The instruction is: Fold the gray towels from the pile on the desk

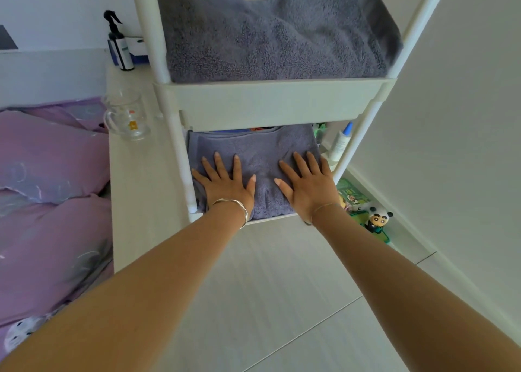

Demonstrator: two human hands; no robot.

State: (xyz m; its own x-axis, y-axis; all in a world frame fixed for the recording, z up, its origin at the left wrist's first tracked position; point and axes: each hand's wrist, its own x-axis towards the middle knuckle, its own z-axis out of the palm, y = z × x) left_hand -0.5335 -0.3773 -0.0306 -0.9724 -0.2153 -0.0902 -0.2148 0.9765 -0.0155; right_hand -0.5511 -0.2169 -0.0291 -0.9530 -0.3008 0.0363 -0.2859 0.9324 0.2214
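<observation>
A folded gray towel (253,149) lies on the lower shelf of a white rack (267,101). My left hand (225,183) presses flat on its left part with fingers spread. My right hand (307,183) presses flat on its right part, fingers straight. Another gray towel (276,42) fills the rack's upper tray, one edge drooping over the right side.
A glass mug (127,118) and a black spray bottle (119,44) stand on the white ledge (135,191) left of the rack. A purple bed cover (48,191) lies at the left. A white bottle (339,143) and a panda figure (379,219) sit right of the rack by the wall.
</observation>
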